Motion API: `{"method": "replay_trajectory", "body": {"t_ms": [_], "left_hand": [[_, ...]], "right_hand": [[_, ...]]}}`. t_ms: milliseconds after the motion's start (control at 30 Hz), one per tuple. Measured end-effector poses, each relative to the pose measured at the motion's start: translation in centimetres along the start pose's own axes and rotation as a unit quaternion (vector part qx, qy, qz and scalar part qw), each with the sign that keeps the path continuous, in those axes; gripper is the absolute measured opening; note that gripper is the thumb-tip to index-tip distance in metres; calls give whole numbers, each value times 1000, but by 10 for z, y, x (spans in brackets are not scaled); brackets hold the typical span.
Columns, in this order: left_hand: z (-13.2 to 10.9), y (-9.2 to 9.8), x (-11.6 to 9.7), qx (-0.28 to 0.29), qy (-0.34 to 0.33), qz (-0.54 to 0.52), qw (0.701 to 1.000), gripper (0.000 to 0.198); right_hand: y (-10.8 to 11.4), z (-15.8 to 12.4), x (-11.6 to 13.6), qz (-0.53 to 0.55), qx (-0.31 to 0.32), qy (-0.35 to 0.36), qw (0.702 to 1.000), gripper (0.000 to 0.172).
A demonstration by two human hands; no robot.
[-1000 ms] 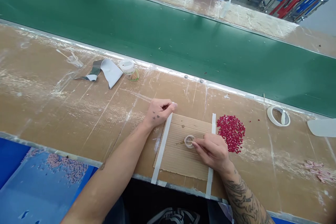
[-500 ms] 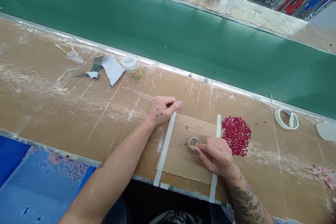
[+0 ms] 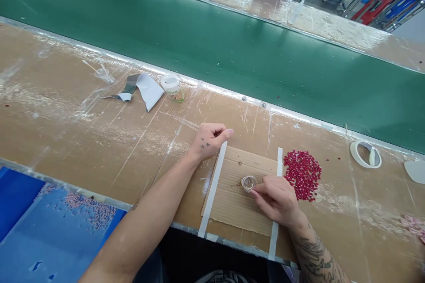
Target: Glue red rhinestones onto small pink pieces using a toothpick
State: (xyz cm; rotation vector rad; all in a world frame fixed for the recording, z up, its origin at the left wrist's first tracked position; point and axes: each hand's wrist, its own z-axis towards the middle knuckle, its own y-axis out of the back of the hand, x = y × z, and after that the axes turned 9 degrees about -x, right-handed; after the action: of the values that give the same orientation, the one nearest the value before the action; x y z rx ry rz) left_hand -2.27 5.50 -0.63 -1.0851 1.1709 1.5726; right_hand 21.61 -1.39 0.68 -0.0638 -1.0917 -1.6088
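My right hand [image 3: 277,199] is closed in a pinch at the rim of a small clear plastic cup [image 3: 248,183]. The cup is over a square of corrugated cardboard [image 3: 232,212], which has white tape strips along its left and right sides. At the cardboard's upper left corner rests my left hand [image 3: 212,139], curled into a loose fist with the thumb against the index finger; nothing shows in it. Just right of the cardboard lies a pile of small dark red gems [image 3: 303,174].
A green conveyor belt [image 3: 199,48] runs behind the table. Farther left are a toothpick jar [image 3: 172,87], a scrap of grey-white sheet [image 3: 149,92] and a clear cup with swabs [image 3: 105,75]. A tape roll [image 3: 357,154] lies right. Blue trays [image 3: 66,243] sit lower left.
The whole view has shifted slightly, with things appearing a little lower and to the right. Both hands keep their places, and the right fingers remain at the cup's rim.
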Motion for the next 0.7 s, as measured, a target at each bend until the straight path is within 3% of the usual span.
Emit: {"method": "replay_trajectory", "body": {"t_ms": [700], "left_hand": [[-5,1,3,-20,30,-45,998,41]], "right_hand": [[2,-1,-3,-24,4,6,1000,22]]}}
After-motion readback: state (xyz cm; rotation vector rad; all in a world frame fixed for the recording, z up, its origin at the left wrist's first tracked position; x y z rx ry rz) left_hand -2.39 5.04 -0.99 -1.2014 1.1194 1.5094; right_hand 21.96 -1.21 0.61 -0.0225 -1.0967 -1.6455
